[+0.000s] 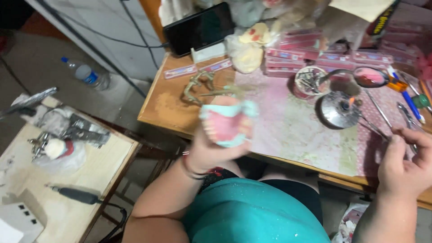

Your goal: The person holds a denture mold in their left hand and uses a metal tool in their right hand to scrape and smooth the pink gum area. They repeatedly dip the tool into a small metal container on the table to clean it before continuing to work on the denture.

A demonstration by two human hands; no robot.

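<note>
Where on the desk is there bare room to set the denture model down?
The patterned mat lies bare between the denture model in the left hand and the burner. The back edge around the pink boxes is crowded.

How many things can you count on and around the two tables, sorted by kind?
Denture model, in the left hand: 1
Thin metal tool, in the right hand: 1
Lit burner: 1
Plastic water bottle: 1
Dark tablet: 1
Round tin of small metal parts: 1
Blue pen: 1
Total: 7
</note>
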